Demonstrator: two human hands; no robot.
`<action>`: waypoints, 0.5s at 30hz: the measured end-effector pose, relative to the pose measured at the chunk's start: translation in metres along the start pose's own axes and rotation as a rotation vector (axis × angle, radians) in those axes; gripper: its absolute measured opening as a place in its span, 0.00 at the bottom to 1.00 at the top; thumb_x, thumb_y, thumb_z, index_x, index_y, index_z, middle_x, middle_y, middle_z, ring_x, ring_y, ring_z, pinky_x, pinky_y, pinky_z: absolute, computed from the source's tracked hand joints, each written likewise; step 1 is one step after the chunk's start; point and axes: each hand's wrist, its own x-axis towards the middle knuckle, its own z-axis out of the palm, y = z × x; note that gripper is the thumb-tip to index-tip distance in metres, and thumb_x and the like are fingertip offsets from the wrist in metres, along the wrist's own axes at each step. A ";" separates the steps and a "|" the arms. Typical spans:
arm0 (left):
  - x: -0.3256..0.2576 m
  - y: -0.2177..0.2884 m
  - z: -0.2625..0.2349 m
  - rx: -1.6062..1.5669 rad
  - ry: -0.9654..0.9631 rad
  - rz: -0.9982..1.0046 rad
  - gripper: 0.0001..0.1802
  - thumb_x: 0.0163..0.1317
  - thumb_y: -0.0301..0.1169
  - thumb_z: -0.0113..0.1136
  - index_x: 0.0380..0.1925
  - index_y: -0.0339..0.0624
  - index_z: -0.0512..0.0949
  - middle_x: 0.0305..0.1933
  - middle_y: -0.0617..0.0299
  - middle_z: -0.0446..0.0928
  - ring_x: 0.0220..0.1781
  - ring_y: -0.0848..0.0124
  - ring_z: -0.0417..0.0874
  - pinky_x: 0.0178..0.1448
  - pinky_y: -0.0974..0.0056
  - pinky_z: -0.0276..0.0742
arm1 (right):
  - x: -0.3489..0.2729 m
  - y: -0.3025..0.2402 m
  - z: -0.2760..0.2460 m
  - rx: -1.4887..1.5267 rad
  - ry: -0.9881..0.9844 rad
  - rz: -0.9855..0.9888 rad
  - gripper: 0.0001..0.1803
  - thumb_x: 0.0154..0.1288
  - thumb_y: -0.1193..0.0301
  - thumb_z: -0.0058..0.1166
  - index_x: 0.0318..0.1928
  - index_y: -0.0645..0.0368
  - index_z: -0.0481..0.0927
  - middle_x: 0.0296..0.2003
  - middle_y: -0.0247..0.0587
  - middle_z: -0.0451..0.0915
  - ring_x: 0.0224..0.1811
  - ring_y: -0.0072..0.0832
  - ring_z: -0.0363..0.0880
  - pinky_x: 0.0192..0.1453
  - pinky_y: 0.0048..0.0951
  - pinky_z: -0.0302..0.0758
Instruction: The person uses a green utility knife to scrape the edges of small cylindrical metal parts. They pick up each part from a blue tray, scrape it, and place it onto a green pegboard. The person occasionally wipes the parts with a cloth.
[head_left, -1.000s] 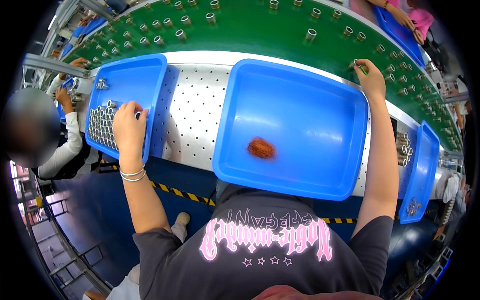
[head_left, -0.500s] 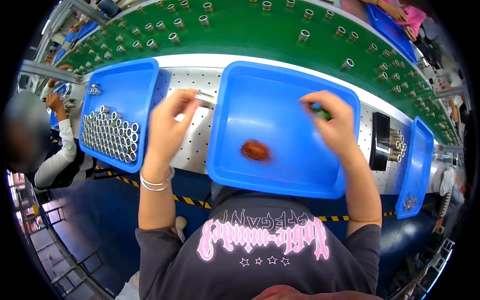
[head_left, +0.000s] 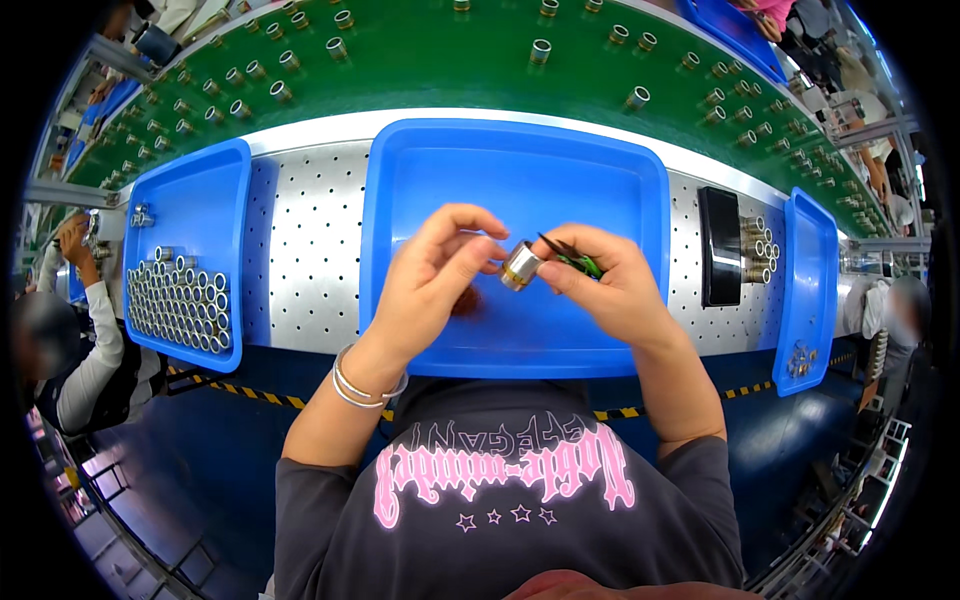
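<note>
Hands [head_left: 428,280] closer tog., brown pad [head_left: 466,301] behind

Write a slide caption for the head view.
A metal cylinder between the left hand and right hand, the latter gripping a green-and-black tool, above a blue tray.

Tilted metal sleeve [head_left: 519,266] beside green-handled tool [head_left: 590,267]

The sleeve is a short, silvery cylinder with a yellowish band near its lower end. It leans—upper end toward the right—in the right hand's [head_left: 598,277] fingertips. The tool, partly hidden in that same hand, shows green grips and a slim dark tip.
</note>
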 end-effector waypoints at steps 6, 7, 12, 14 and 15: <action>-0.012 -0.004 -0.004 -0.165 -0.108 -0.274 0.18 0.67 0.35 0.49 0.53 0.36 0.71 0.43 0.57 0.77 0.41 0.74 0.78 0.46 0.71 0.75 | -0.006 0.000 0.001 -0.008 0.048 -0.129 0.08 0.61 0.77 0.54 0.41 0.67 0.78 0.34 0.36 0.79 0.36 0.18 0.74 0.39 0.19 0.71; -0.012 -0.001 0.000 -0.251 -0.128 -0.326 0.19 0.67 0.36 0.48 0.53 0.36 0.71 0.43 0.57 0.77 0.41 0.73 0.79 0.47 0.70 0.75 | -0.007 0.001 0.002 -0.002 0.055 -0.149 0.08 0.61 0.77 0.54 0.41 0.67 0.78 0.34 0.37 0.80 0.36 0.18 0.75 0.39 0.19 0.71; -0.014 0.001 0.016 -0.058 0.006 -0.112 0.26 0.58 0.22 0.57 0.57 0.35 0.64 0.45 0.55 0.74 0.43 0.70 0.78 0.47 0.70 0.78 | -0.010 0.002 0.004 -0.093 0.108 -0.155 0.08 0.60 0.79 0.55 0.40 0.67 0.78 0.35 0.38 0.80 0.36 0.19 0.76 0.38 0.19 0.72; -0.016 -0.004 0.019 0.065 0.004 0.026 0.31 0.54 0.18 0.59 0.59 0.38 0.61 0.46 0.55 0.72 0.44 0.70 0.77 0.46 0.70 0.78 | -0.010 0.005 0.005 -0.093 0.123 -0.150 0.07 0.60 0.78 0.55 0.39 0.66 0.78 0.34 0.37 0.80 0.35 0.19 0.76 0.38 0.19 0.72; -0.017 -0.006 0.021 0.126 0.004 0.094 0.34 0.52 0.16 0.60 0.59 0.39 0.59 0.46 0.55 0.71 0.45 0.70 0.77 0.46 0.70 0.78 | -0.011 0.005 0.005 -0.094 0.130 -0.148 0.07 0.60 0.78 0.55 0.39 0.66 0.78 0.34 0.37 0.80 0.35 0.18 0.76 0.37 0.19 0.72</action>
